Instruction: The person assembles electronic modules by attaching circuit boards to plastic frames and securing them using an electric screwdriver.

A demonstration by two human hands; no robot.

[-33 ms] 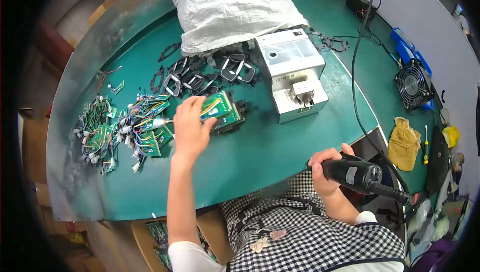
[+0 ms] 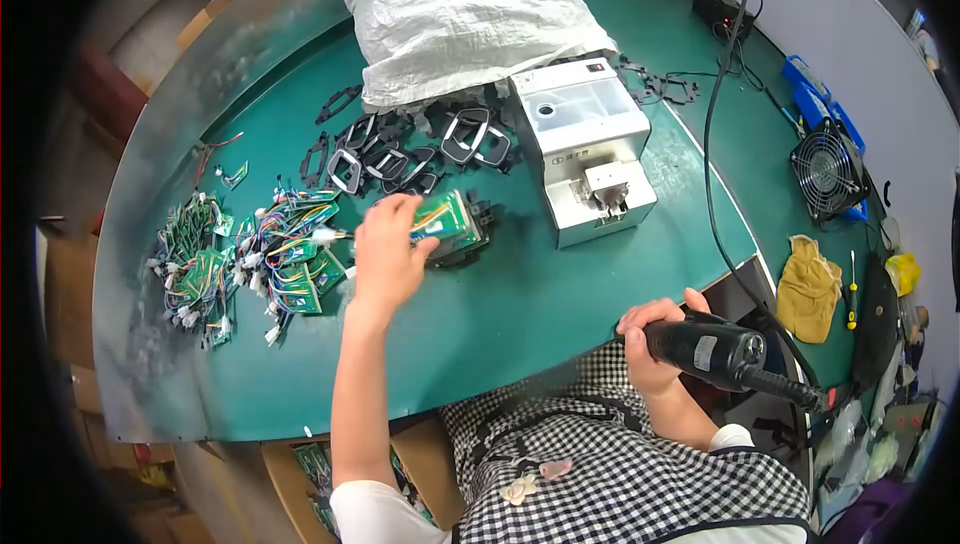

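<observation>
On the far left part of the green table, we see a pile of green circuit boards with thin coloured wires and white plastic connectors. Just to the right of it is a second pile of similar wired boards. To the right of this second pile we find the left hand. Its thumb and fingers are closed on the edges of a rectangular green circuit board, which is near the middle of the table, above a dark plastic part. We cannot tell if the two are touching.

Farther behind the hand lie several black plastic frames with silver rims, in front of a big white woven sack. To the right of these stands a white and grey box-shaped metal machine.

At the near edge, to the right, the right hand is wrapped around a black cylindrical hand-held tool, which is lying almost sideways; its tip we cannot see. More to the right we notice a tan cloth glove, a round black fan farther away, and a thin screwdriver with yellow handle beside the glove.
</observation>
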